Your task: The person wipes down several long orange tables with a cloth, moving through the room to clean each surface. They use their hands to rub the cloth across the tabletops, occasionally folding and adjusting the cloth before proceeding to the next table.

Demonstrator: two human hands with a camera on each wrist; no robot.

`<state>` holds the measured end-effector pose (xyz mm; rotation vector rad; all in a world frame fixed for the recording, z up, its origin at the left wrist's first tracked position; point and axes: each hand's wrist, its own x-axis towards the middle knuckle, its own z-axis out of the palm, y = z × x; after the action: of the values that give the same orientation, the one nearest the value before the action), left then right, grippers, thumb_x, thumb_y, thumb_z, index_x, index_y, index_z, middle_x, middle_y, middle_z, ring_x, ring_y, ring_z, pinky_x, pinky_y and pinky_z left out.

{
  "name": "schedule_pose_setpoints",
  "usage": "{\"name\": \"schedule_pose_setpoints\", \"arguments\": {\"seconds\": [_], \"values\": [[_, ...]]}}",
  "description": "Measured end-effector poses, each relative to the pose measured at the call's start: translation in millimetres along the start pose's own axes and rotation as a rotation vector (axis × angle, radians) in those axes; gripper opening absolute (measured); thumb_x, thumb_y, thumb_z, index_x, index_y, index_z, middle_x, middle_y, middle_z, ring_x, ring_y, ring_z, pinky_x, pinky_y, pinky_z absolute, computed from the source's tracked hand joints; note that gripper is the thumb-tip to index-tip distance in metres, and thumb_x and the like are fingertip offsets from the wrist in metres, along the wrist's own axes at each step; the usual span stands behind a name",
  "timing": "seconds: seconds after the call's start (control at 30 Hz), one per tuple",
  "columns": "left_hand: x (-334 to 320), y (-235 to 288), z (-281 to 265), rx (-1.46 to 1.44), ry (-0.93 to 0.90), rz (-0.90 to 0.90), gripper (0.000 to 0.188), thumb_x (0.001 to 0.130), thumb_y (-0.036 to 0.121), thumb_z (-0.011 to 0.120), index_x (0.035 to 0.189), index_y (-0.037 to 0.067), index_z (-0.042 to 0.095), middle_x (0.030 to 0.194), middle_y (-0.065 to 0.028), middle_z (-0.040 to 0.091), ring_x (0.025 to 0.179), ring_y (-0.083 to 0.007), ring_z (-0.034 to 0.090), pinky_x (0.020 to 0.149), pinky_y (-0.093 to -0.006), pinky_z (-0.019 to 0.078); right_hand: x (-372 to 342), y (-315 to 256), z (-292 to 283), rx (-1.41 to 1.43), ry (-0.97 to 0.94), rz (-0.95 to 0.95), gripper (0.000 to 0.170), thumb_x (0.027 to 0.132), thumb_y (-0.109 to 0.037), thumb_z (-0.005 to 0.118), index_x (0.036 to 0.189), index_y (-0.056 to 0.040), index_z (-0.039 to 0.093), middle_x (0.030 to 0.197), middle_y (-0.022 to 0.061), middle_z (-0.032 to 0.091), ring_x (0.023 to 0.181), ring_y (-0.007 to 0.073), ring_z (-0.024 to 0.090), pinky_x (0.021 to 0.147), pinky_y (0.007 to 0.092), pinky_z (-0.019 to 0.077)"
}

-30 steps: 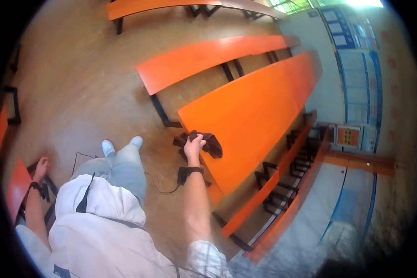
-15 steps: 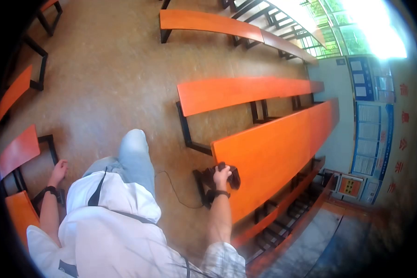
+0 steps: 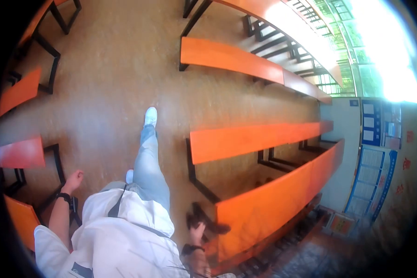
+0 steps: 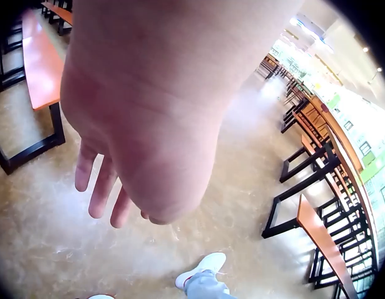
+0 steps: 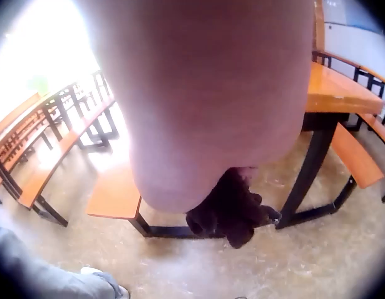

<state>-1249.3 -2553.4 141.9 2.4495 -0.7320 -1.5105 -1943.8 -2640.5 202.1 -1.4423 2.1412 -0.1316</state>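
Note:
A dark cloth hangs bunched under my right hand in the right wrist view. In the head view my right hand grips this dark cloth beside the near end of an orange table. My left hand hangs over the floor on the left, holding nothing. The left wrist view shows that left hand with its fingers loosely bent downward.
Orange benches with black metal legs stand beside the table, and more benches are on the left. Brown floor runs between them. A wall with posters and bright windows are at the right.
The view has shifted along the floor and one leg has stepped forward. My right hand, with the cloth, has come off the tabletop to beside its end and closer to my body.

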Motion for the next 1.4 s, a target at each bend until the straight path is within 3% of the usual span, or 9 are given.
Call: {"name": "schedule_pose_setpoints", "arguments": {"seconds": [0.23,0.5,0.77,0.83,0.97,1.1,1.17,1.23,1.4], "values": [[49,194,-101,0.007,0.059,0.019,0.029,0.097,0.024,0.050,0.120,0.007,0.058,0.096,-0.0160,0.067,0.090,-0.0263,0.066,0.082,-0.0359,0.0508,95,-99,22,0.010,-0.230,0.264,0.032,0.081,-0.018,0.073,0.103,0.0000,0.058,0.103,0.0222,0.058,0.099,0.0396,0.057,0.088,0.0455,0.0457],[154,389,-194,-0.199,0.279,0.255,0.022,0.097,0.014,0.055,0.115,0.003,0.058,0.092,-0.0110,0.066,0.085,-0.0192,0.064,0.078,-0.0321,0.0505,374,-409,-39,-0.014,-0.070,-0.527,0.027,0.080,-0.004,0.067,0.105,-0.0007,0.055,0.100,0.0213,0.054,0.097,0.0434,0.054,0.085,0.0459,0.0455],[287,319,-193,-0.318,0.392,0.145,0.023,0.094,0.012,0.056,0.116,0.004,0.059,0.096,-0.0105,0.066,0.088,-0.0210,0.065,0.081,-0.0340,0.0513,565,-708,-112,0.283,0.304,-0.920,0.029,0.075,0.008,0.061,0.101,-0.0004,0.052,0.096,0.0161,0.048,0.092,0.0338,0.051,0.086,0.0402,0.0429],[335,248,-185,-0.452,0.253,-0.092,0.023,0.094,0.016,0.055,0.112,0.003,0.060,0.096,-0.0118,0.066,0.086,-0.0228,0.065,0.077,-0.0371,0.0524,610,-777,-123,0.432,0.478,-0.895,0.021,0.082,0.004,0.062,0.099,-0.0006,0.051,0.093,0.0122,0.049,0.088,0.0263,0.050,0.085,0.0367,0.0430],[361,268,-255,-0.580,0.090,-0.485,0.027,0.096,0.022,0.047,0.104,0.000,0.060,0.085,-0.0118,0.065,0.073,-0.0234,0.064,0.059,-0.0404,0.0517,648,-941,-155,0.535,0.746,-0.836,0.016,0.092,-0.005,0.064,0.104,0.0031,0.056,0.097,0.0096,0.058,0.093,0.0194,0.056,0.087,0.0336,0.0476],[477,276,-337,-0.645,0.063,-0.264,0.025,0.095,0.021,0.048,0.108,0.002,0.059,0.080,-0.0140,0.066,0.057,-0.0269,0.062,0.049,-0.0424,0.0502,701,-1051,-145,0.762,0.708,-0.644,0.026,0.093,-0.008,0.065,0.113,0.0058,0.057,0.112,0.0160,0.061,0.104,0.0248,0.058,0.096,0.0364,0.0463],[536,317,-388,-0.431,0.340,0.036,0.022,0.091,0.017,0.054,0.102,-0.001,0.061,0.080,-0.0122,0.066,0.067,-0.0252,0.062,0.061,-0.0388,0.0486,729,-1092,-114,0.732,0.631,-0.623,0.029,0.093,-0.009,0.065,0.116,0.0060,0.055,0.117,0.0175,0.060,0.108,0.0258,0.057,0.099,0.0373,0.0449],[548,455,-474,-0.156,0.577,0.095,0.024,0.093,0.021,0.056,0.107,0.002,0.060,0.089,-0.0166,0.067,0.082,-0.0278,0.065,0.073,-0.0385,0.0501,760,-1110,-69,0.652,0.551,-0.655,0.029,0.094,-0.009,0.064,0.117,0.0043,0.052,0.113,0.0170,0.056,0.106,0.0265,0.055,0.096,0.0380,0.0445],[553,718,-621,-0.170,0.450,0.327,0.025,0.095,0.019,0.054,0.116,0.006,0.060,0.107,-0.0207,0.066,0.098,-0.0378,0.064,0.082,-0.0425,0.0510,837,-1120,86,0.012,0.233,-0.780,0.036,0.085,-0.008,0.067,0.115,0.0005,0.049,0.110,0.0237,0.047,0.107,0.0439,0.048,0.092,0.0480,0.0421]]}}
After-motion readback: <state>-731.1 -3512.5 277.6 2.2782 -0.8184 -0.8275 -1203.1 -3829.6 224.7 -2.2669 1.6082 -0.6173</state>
